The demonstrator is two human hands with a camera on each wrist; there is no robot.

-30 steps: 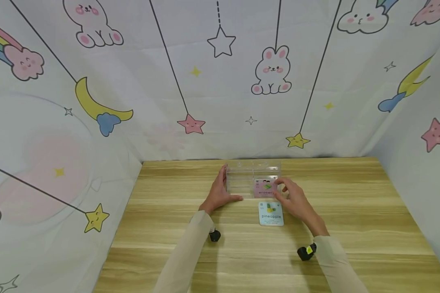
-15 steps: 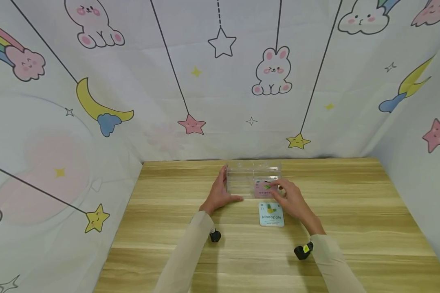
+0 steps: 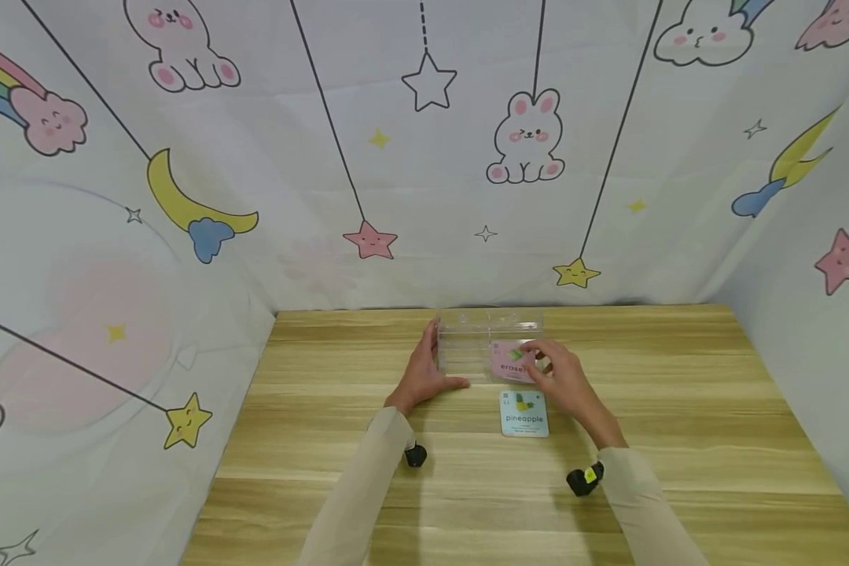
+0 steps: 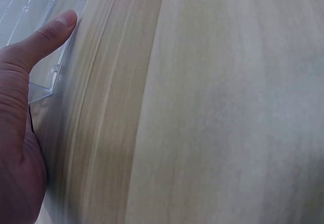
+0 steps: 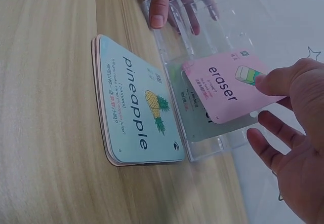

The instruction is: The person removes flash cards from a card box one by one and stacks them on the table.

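A clear plastic box (image 3: 463,358) with compartments stands at the back of the table. My left hand (image 3: 424,372) grips its left end, the thumb (image 4: 53,33) along the front edge and the fingers at the side. With thumb and fingers, my right hand (image 3: 564,385) pinches a pink "eraser" card (image 5: 228,87) at the box's right compartment. Partly covered by it, a greenish card (image 5: 195,125) lies inside the box; most of its print is hidden. In front of the box is a stack of cards with a light-blue "pineapple" card (image 5: 136,107) on top.
The wood-grain table (image 3: 488,503) reaches back to a white cloth backdrop (image 3: 424,181) printed with stars and rabbits. More cloth hangs at both sides. Each wrist wears a small black camera.
My right hand shifts slightly left over the pink card. That card now sits a little higher and covers the small heads that showed above it. The left hand and box stay put.
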